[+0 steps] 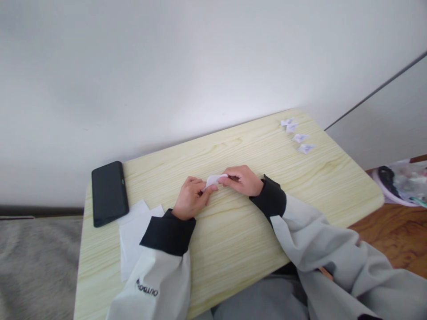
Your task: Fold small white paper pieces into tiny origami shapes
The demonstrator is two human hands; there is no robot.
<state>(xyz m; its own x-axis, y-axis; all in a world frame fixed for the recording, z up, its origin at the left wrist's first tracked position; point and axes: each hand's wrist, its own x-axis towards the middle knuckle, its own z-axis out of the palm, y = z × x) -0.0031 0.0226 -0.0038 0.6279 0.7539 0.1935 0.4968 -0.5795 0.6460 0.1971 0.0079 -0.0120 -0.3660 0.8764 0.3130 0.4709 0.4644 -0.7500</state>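
Over the middle of the table, a small folded piece of white paper [212,180] is held between my two hands. My left hand [192,195] pinches its left end between thumb and fingers. The right end is gripped by my right hand [243,180], thumb and forefinger pressed together on it. Parts of the paper are hidden behind the fingers. Loose white paper sheets [128,235] lie by my left forearm, which covers some of them. At the far right stand several small folded paper pieces [306,148] in a row.
A black tablet-like device [109,193] lies at the table's left edge, overlapping the sheets. The light wooden table [227,262] meets a white wall [187,66] at its back. Right of the table, a bin with a plastic bag [405,182] stands on the floor.
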